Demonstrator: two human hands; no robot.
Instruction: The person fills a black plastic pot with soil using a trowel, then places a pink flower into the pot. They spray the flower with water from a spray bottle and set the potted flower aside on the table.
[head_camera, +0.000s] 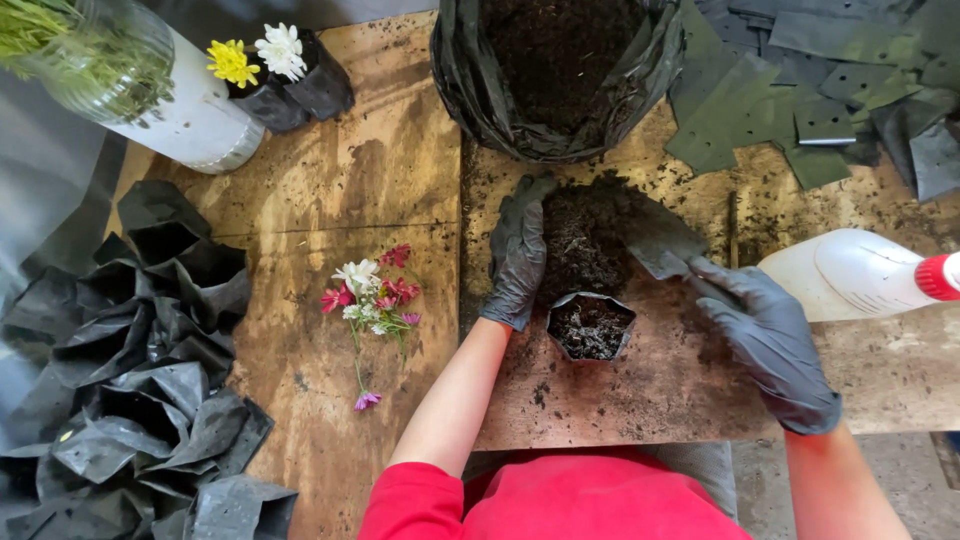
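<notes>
My left hand (516, 255), in a black glove, rests cupped against the left side of a loose pile of dark soil (585, 235) on the wooden board (380, 170). My right hand (770, 340), also gloved, grips the handle of a dark trowel (655, 235) whose blade lies on the right of the pile. Just in front of the pile stands a small black grow bag (590, 327), open at the top and partly filled with soil. It sits between my two hands.
A big black sack of soil (555, 75) stands behind the pile. Cut flowers (375, 300) lie left of my hand. Empty black grow bags (140, 370) are heaped far left, flat ones (820, 90) at top right. A white bottle with a red cap (860, 272) lies right.
</notes>
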